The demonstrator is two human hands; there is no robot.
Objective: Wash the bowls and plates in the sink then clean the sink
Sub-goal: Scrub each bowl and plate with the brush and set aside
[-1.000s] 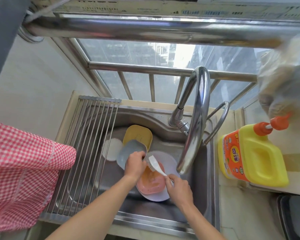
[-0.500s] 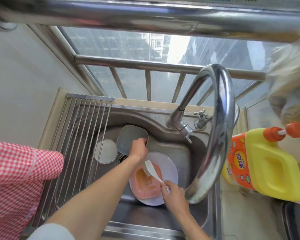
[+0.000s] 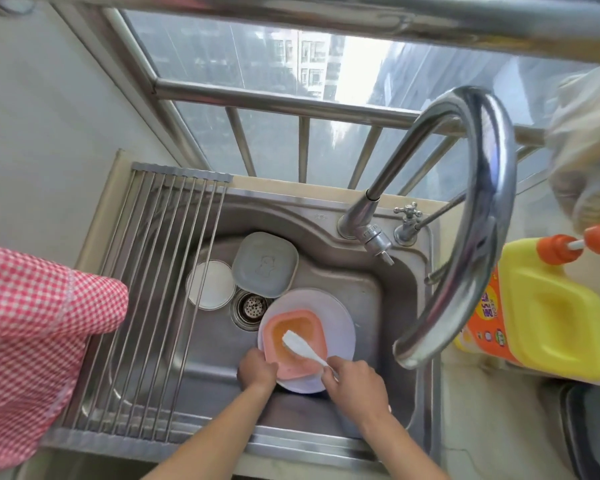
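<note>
Pink square bowl [image 3: 294,344] on round white plate [image 3: 340,327], bristled white brush [image 3: 300,346] inside.

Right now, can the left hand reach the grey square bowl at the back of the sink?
Probably yes. The left hand grips the pink bowl and would have to let go first. Between it and the grey bowl lie only the drain and bare sink floor; the faucet arches off to the right.

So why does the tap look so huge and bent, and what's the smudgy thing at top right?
Head view: the wide-angle lens bends and swells the close curved steel tap; bright daylight from the window glares on it; the pale bag-like shape at the right edge is blurred, too unclear to identify.
</note>
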